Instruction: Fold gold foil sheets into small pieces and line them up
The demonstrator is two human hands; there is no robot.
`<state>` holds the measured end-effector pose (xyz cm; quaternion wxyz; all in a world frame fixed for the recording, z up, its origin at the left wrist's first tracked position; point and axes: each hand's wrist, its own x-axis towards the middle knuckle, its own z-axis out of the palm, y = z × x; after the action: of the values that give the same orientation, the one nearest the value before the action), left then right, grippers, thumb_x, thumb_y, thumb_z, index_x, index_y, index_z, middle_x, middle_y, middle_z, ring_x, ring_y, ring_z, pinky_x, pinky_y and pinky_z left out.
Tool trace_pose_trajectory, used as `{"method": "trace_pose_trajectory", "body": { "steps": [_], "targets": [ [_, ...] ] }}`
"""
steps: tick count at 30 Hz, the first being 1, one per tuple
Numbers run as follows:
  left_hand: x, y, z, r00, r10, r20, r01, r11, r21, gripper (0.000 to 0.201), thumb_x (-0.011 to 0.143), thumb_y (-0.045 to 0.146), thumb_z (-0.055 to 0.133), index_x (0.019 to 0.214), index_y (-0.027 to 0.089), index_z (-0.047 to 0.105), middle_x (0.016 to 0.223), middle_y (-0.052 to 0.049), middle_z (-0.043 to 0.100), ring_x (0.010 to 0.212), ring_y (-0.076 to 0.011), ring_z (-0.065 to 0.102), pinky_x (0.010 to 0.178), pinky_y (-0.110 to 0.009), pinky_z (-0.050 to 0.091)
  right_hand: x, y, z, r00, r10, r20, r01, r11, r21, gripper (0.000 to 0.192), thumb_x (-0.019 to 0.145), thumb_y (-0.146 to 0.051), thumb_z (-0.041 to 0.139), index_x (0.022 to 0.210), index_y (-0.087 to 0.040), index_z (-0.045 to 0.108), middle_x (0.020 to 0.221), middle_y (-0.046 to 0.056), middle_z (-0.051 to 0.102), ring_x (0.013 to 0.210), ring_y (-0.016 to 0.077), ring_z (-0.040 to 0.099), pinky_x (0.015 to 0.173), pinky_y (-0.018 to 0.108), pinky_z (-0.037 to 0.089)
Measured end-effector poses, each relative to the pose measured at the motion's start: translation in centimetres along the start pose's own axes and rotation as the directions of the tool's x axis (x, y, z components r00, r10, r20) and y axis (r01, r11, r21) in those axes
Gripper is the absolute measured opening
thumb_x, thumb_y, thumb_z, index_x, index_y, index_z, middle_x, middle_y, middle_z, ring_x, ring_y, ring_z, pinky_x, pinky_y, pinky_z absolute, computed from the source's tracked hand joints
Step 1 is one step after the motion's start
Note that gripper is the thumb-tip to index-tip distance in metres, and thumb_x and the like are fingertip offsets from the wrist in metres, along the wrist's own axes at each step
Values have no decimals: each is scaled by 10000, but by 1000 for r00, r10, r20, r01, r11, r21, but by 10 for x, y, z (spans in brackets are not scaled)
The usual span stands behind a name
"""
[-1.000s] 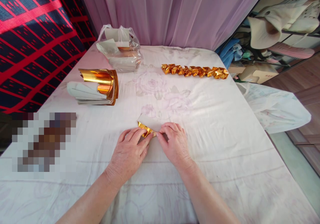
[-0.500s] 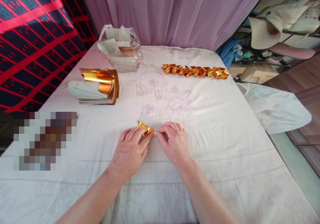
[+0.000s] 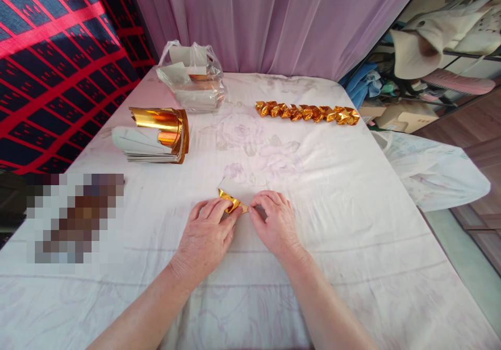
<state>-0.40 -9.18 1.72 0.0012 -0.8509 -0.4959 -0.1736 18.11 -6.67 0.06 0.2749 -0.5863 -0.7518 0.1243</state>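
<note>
A small sheet of gold foil paper (image 3: 234, 196), white on its back, lies on the white flowered cloth (image 3: 352, 198) in front of me. My left hand (image 3: 205, 235) presses its gold folded corner from the left. From the right, my right hand (image 3: 274, 222) pinches the same fold with its fingertips. Both hands rest on the cloth and touch each other at the paper.
A curled stack of gold foil sheets (image 3: 156, 141) lies at the left. A plastic bag of paper (image 3: 191, 76) stands at the back. A row of folded gold pieces (image 3: 307, 112) lies at the back right. A shelf with clutter (image 3: 430, 52) is at the right.
The view has shifted slightly. Both hands stay on the paper with almost no movement.
</note>
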Motion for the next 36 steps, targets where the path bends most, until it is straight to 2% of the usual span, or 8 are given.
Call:
{"method": "trace_pose_trajectory", "body": {
  "steps": [11, 17, 20, 28, 36],
  "targets": [
    [0, 0, 0, 1000, 1, -9, -1, 1000, -4, 344, 913, 179, 557, 1228, 251, 675, 1196, -82, 651, 1132, -256, 576, 973, -445, 445, 0, -10, 2, 998, 61, -16, -62, 997, -53, 67, 852, -288, 659, 859, -236, 618, 1020, 35, 670, 945, 220, 569, 795, 352, 379],
    [0, -1, 0, 1000, 1, -3, -1, 1000, -7, 361, 905, 170, 557, 1237, 251, 670, 1197, -85, 650, 1137, -259, 577, 970, -450, 453, 0, -12, 3, 994, 108, -5, -109, 993, -35, 32, 844, -236, 641, 863, -246, 618, 1019, 28, 656, 956, 212, 573, 792, 341, 376],
    [0, -1, 0, 1000, -1, 1, 1, 1000, -10, 363, 908, 170, 551, 1239, 258, 670, 1209, -86, 648, 1143, -262, 578, 974, -452, 451, 1, -10, 3, 993, 119, -3, -119, 993, -10, 90, 820, -176, 627, 872, -248, 617, 1026, 27, 658, 955, 213, 577, 784, 336, 376],
    [0, -1, -1, 1000, -4, 11, 4, 1000, -6, 331, 923, 179, 544, 1220, 237, 677, 1214, -81, 655, 1143, -255, 578, 984, -440, 440, 0, -5, 2, 994, 105, 2, -105, 994, 31, 177, 790, -86, 568, 838, -249, 619, 1012, 17, 672, 928, 203, 574, 781, 329, 376],
    [-1, 0, 0, 1000, 0, 7, 0, 1000, 1, 339, 936, 182, 532, 1240, 254, 664, 1207, -80, 650, 1154, -255, 568, 993, -442, 431, 0, -7, 0, 998, 56, -2, -56, 998, 17, 79, 829, -161, 624, 840, -240, 627, 1011, 22, 669, 934, 216, 565, 773, 339, 371]
  ]
}}
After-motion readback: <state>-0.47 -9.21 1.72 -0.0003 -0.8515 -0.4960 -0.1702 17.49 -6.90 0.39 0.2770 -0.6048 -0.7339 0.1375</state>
